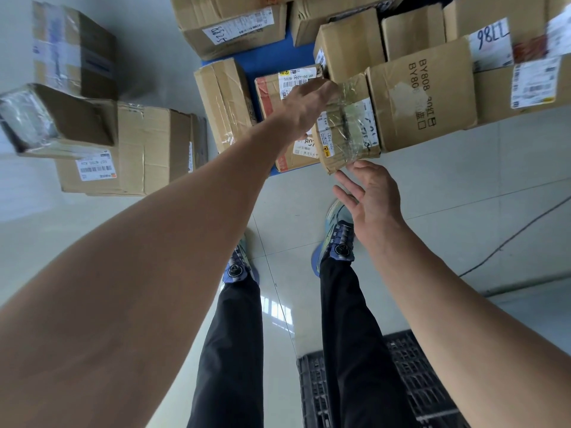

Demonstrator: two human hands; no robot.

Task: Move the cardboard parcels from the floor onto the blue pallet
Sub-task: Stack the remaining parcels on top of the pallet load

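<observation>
Many stacked parcels (420,97) already crowd the blue pallet (272,57). The left hand (304,103) grips a taped parcel (349,125) at its near edge, with the right hand (369,193) spread open just beneath (several floor parcels (123,149) are not yet moved).

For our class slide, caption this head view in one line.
The left hand grips a taped parcel at the edge of the blue pallet; the right hand is open beside it.

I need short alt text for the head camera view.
A person's left hand grips the far end of a small tape-wrapped parcel at the edge of a blue pallet crowded with cardboard parcels, the open right hand by its near corner. Other parcels sit on the floor at left.
</observation>
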